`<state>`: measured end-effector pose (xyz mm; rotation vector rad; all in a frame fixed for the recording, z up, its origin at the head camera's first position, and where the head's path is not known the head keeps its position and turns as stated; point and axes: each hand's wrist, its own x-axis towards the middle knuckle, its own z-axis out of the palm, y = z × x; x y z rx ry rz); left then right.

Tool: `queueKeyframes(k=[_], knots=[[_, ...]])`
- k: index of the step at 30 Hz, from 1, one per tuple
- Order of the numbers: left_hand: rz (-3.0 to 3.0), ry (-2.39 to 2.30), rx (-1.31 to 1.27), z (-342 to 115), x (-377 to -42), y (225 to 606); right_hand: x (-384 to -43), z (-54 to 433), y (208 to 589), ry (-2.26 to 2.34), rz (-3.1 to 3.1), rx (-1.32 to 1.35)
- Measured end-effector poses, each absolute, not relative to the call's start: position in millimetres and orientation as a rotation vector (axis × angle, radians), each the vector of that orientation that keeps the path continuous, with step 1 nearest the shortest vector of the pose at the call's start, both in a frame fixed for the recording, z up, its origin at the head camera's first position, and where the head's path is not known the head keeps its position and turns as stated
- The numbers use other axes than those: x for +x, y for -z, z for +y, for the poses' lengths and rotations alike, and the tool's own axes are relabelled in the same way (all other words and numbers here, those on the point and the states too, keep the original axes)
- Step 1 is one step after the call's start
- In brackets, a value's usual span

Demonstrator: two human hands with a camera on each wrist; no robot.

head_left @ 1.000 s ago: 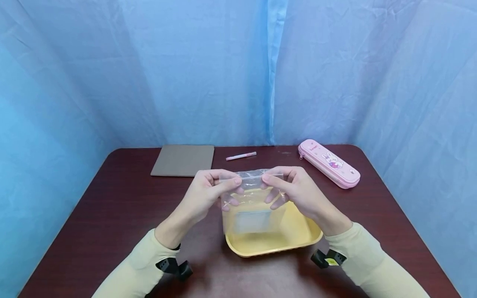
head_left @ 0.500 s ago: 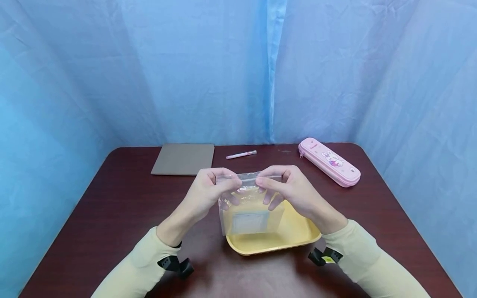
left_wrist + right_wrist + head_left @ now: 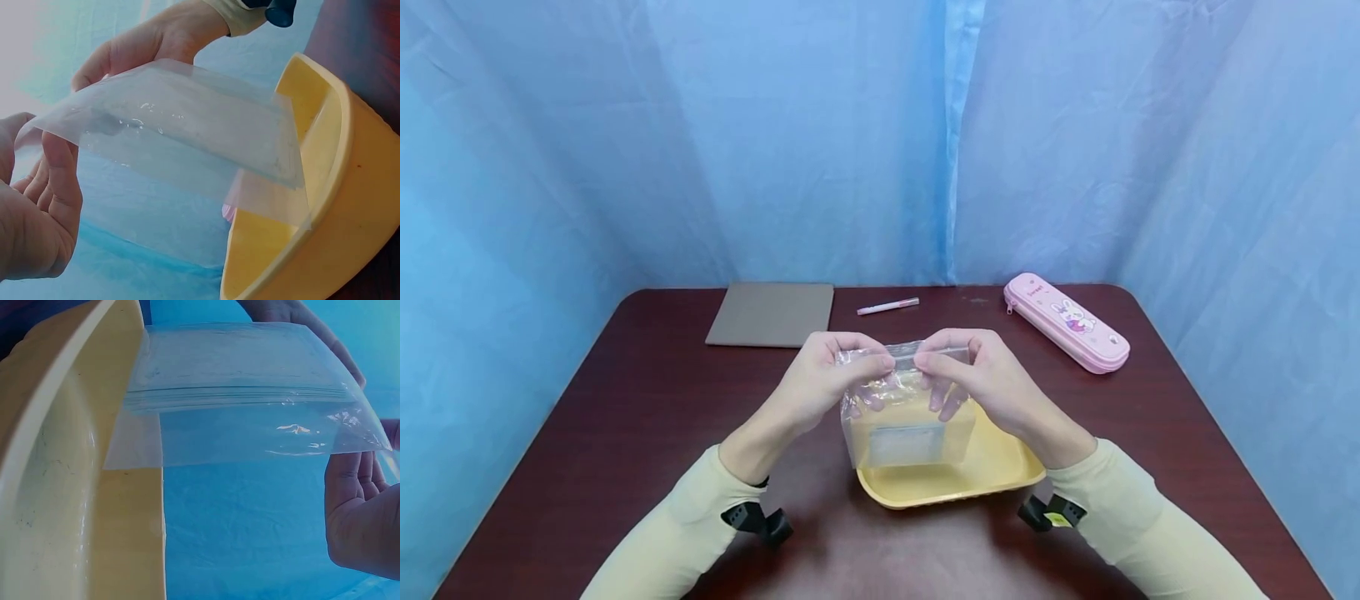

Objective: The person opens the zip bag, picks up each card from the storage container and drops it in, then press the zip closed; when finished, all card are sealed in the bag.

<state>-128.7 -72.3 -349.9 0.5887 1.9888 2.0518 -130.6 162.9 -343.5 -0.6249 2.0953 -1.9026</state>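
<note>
A clear zip-lock plastic bag [image 3: 906, 408] hangs upright between the two hands, over a yellow plastic basin [image 3: 1007, 475]. Inside it lies a flat, pale stack [image 3: 231, 362] with layered edges; what it is I cannot tell. My left hand [image 3: 820, 379] pinches the bag's top edge between thumb and index finger. The same edge is pinched by my right hand [image 3: 992, 383], a short gap away. The other fingers of both hands show through the film behind the bag. In the left wrist view, the bag's lower end [image 3: 275, 194] hangs by the basin's rim.
At the back left lies a grey-brown flat board or notebook [image 3: 771, 315]. A white and pink pen [image 3: 887, 306] is at the back middle. A pink pencil case [image 3: 1067, 322] with a rabbit sits back right. Blue curtains [image 3: 820, 142] surround the dark red table [image 3: 625, 433].
Both hands' thumbs have come closer together along the bag's top edge, the right first moving left, then the left moving right. The film by the left hand looks more crumpled.
</note>
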Motion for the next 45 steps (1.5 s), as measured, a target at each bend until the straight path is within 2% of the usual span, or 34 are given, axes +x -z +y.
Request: queueKeyframes(k=[34,45], knots=[[2.151,-1.9,0.546,-58.8,-118.1,333.7,-128.4,161.1,342.0,1.88,2.18,-0.67],[2.089,-1.827,0.528,-71.7,-120.9,334.5,-126.9,169.8,336.0,1.787,2.153,-0.515]])
